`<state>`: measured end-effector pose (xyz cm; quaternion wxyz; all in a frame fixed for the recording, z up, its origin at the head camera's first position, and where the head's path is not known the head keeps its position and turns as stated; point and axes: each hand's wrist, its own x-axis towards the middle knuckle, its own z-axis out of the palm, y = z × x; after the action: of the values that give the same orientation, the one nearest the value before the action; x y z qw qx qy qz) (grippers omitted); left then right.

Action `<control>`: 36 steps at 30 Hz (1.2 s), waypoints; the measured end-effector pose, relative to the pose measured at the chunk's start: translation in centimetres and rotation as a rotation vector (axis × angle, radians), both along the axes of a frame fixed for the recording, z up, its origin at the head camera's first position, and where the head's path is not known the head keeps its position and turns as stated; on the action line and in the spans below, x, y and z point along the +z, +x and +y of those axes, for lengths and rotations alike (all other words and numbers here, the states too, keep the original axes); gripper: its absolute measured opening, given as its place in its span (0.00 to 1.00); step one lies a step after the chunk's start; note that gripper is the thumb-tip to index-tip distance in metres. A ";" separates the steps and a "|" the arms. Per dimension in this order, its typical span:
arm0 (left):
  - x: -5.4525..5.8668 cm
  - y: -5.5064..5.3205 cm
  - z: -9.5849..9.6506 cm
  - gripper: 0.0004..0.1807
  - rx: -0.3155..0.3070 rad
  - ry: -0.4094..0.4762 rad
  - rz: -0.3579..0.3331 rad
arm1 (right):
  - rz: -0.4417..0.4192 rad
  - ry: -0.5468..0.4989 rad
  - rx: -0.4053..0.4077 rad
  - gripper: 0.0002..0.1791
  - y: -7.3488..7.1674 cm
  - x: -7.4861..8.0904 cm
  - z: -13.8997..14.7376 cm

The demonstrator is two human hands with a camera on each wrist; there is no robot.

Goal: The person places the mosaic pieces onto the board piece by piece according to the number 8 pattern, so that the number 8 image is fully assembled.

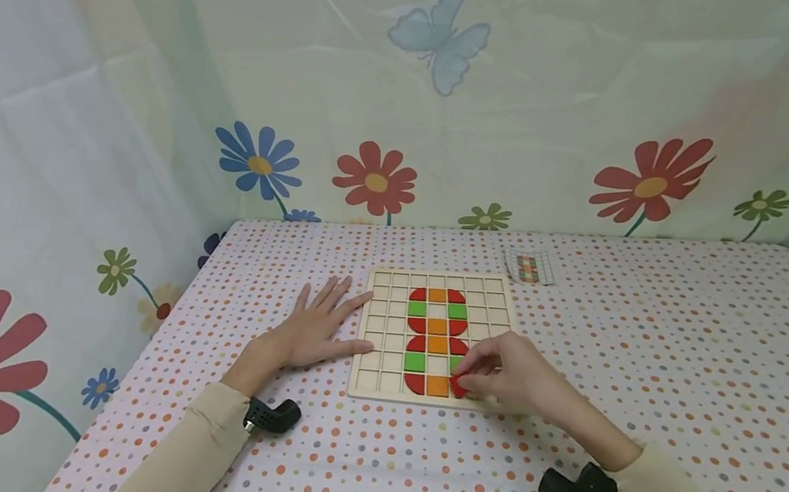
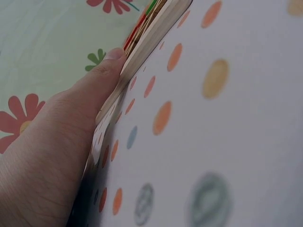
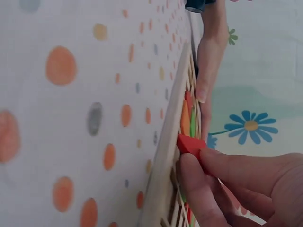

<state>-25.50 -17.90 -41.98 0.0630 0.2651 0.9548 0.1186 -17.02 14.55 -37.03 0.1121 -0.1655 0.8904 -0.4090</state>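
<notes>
A wooden grid board (image 1: 378, 361) lies on the dotted cloth, with red quarter-round, orange and green square pieces set in its cells as a figure-eight shape. My right hand (image 1: 509, 371) pinches a red quarter-round piece (image 3: 193, 145) between thumb and fingers. That piece is tilted over the cell at the shape's lower right corner, beside an orange square (image 1: 438, 386). With fingers spread, my left hand (image 1: 315, 327) rests at the board's left edge, its thumb on the rim. In the left wrist view the thumb (image 2: 106, 71) lies along the board's wooden side.
Behind the board's right corner lies a small card (image 1: 529, 267) printed with a similar coloured grid pattern. A dotted cloth (image 1: 363, 469) covers the table. Around it hangs a flowered curtain (image 1: 529, 147). Each wrist wears a black camera (image 1: 580, 489).
</notes>
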 end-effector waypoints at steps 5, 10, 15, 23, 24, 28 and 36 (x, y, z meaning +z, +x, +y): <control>0.0 0.0 0.0 0.50 0.003 -0.011 -0.007 | 0.080 0.044 -0.006 0.03 0.3 -0.3 0.0; 0.1 0.0 0.0 0.50 0.006 -0.016 -0.003 | 0.165 0.077 0.008 0.03 0.4 -0.5 0.1; 0.2 0.1 -0.2 0.50 0.009 -0.015 -0.003 | 0.205 0.076 0.019 0.04 0.4 -0.8 -0.3; 0.1 0.2 -0.7 0.52 0.006 0.001 -0.011 | 0.204 0.083 0.039 0.05 0.4 -0.9 -0.9; 0.1 0.3 -0.8 0.52 0.007 -0.002 -0.014 | 0.200 0.086 0.038 0.05 0.4 -0.9 -1.0; 0.1 0.4 -0.9 0.51 0.012 -0.004 -0.017 | 0.181 0.089 0.037 0.05 0.4 -1.0 -1.1; 0.1 0.6 -0.4 0.52 0.013 -0.028 -0.043 | 0.211 0.067 0.021 0.03 0.1 -0.9 0.5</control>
<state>-24.90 -18.30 -41.88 0.0866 0.2553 0.9565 0.1112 -16.95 15.05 -37.90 0.0272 -0.2132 0.9086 -0.3582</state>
